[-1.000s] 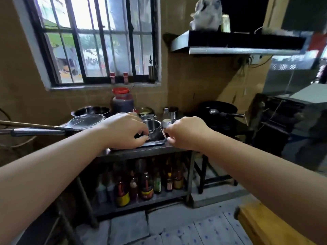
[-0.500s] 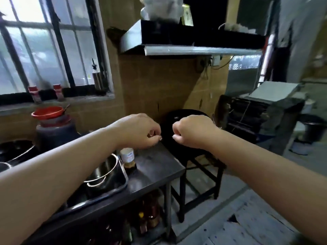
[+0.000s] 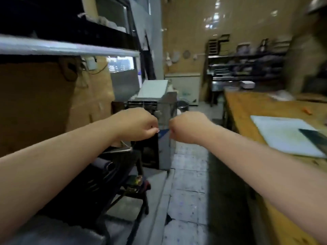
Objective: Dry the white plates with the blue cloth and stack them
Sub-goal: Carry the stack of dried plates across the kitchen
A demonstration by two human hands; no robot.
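Observation:
My left hand (image 3: 137,125) and my right hand (image 3: 187,127) are held out in front of me at chest height, a short gap between them. Both are curled into loose fists with nothing in them. They hang in the air over the floor aisle, touching nothing. No white plates and no blue cloth can be made out; dishes on the far shelves (image 3: 247,66) are too blurred to tell.
A wooden table (image 3: 247,110) runs along the right, bearing a white cutting board (image 3: 283,135) with a dark knife blade (image 3: 315,138) on it. A grey metal machine (image 3: 164,110) stands ahead. A dark stove stand (image 3: 113,174) sits low left under a steel hood (image 3: 70,48). A tiled floor aisle (image 3: 187,191) lies between.
My view has swung right, from the window and the pot-laden steel table to the aisle and wooden table. Both fists kept the same pose and left the table's edge.

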